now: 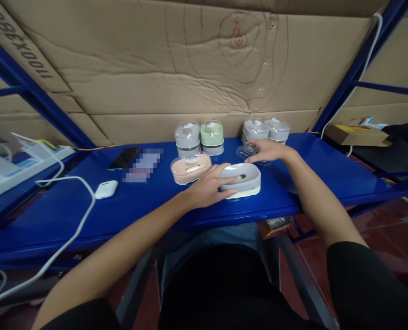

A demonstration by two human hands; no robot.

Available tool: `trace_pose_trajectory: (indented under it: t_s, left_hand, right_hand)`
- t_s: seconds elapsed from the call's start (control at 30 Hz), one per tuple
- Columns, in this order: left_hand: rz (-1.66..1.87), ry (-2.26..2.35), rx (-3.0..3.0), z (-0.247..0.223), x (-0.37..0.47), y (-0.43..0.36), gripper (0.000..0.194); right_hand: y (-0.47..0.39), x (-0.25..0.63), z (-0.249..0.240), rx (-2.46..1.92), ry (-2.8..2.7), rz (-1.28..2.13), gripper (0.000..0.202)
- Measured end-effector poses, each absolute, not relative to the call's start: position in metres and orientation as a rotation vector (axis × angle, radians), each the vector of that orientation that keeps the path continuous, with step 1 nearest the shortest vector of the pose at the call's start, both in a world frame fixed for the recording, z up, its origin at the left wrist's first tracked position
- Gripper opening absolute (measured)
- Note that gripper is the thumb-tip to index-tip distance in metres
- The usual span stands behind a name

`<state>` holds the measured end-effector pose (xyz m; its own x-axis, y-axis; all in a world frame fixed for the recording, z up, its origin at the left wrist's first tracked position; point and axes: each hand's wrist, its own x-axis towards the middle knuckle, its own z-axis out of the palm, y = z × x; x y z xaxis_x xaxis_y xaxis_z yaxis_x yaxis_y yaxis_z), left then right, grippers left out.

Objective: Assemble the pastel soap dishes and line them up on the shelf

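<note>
My left hand [209, 187] is closed around the left end of a grey oval dish [250, 182], one finger reaching over its hollow. The dish has a small dark oval spot inside and a cream base under it. Just behind, my right hand [266, 150] has its fingers curled at a clear plastic lid [264, 162], tilted low over the table. A peach oval box [185, 174] with a clear lid and a label lies left of the dish, close to my left hand.
Stacked lidded boxes, grey [187, 137] and green [212, 136], stand at the back, with more grey ones [276, 127] to the right. A white earphone case [106, 189], a dark phone [124, 158] and a white cable [87, 211] lie left on the blue table [142, 201]. Cardboard [135, 91] forms the back wall.
</note>
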<state>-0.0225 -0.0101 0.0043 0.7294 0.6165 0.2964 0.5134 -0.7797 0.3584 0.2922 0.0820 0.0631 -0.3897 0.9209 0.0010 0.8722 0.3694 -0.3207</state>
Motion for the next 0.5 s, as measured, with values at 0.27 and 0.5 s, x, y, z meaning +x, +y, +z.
trace_pose_trajectory:
  t_s: [0.27, 0.5]
  left_hand:
    - [1.165, 1.165, 2.566, 0.018, -0.037, -0.002, 0.048]
    - [1.274, 1.619, 2.468, 0.026, -0.052, 0.014, 0.036]
  right_hand:
    - [0.089, 0.295, 0.055, -1.553, -2.449, 0.393, 0.088]
    - [0.088, 0.287, 0.048, -1.628, -2.553, 0.326, 0.105]
